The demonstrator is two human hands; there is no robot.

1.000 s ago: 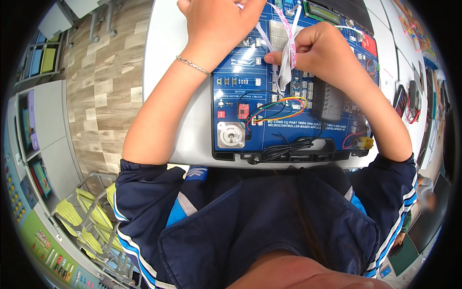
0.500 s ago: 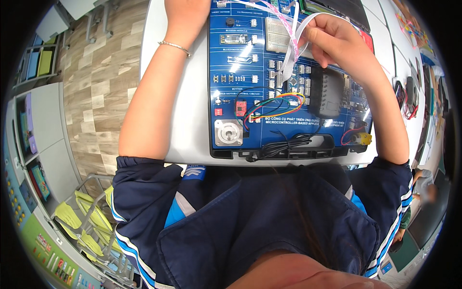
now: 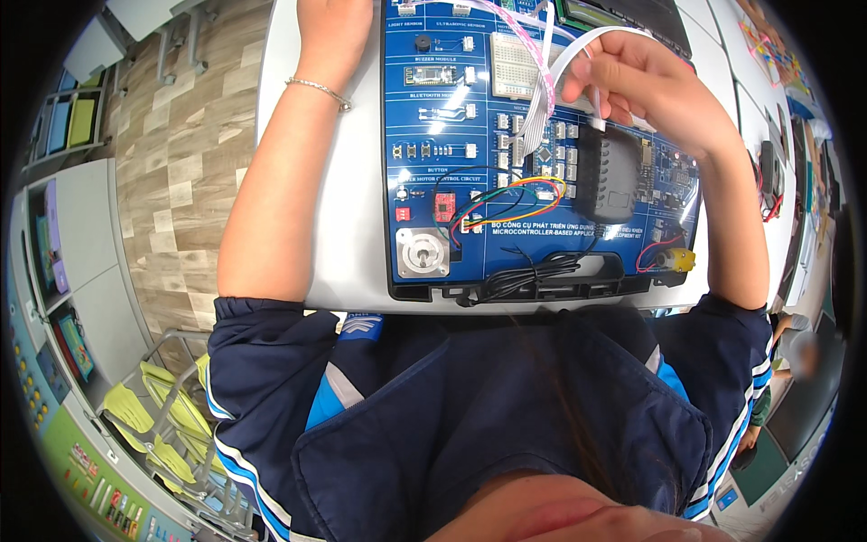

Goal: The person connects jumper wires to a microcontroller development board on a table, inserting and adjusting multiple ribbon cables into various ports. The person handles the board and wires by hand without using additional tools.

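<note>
A blue electronics training board (image 3: 433, 135) lies on a white table (image 3: 352, 226) in front of me. It carries a silver motor (image 3: 424, 252), a black module (image 3: 607, 173), a white breadboard (image 3: 512, 68) and coloured jumper wires (image 3: 506, 199). My right hand (image 3: 637, 77) pinches a white flat ribbon cable (image 3: 564, 63) above the board's upper right part; a pink-white ribbon (image 3: 542, 99) hangs beside it. My left hand (image 3: 332, 23) rests at the board's upper left, with a thin bracelet (image 3: 318, 88) on the wrist. Its fingers are cut off by the picture's top edge.
A black cable bundle (image 3: 524, 275) lies along the board's near edge. Wood floor (image 3: 172, 163) and shelves (image 3: 63, 226) are to the left, yellow-green chairs (image 3: 153, 415) at lower left. Another person (image 3: 795, 352) sits at the far right, past dark devices (image 3: 772, 181) on the table.
Both hands have moved up toward the board's far end. The left hand has slid partly out of the picture. The right hand has carried the white ribbon cable up and to the right.
</note>
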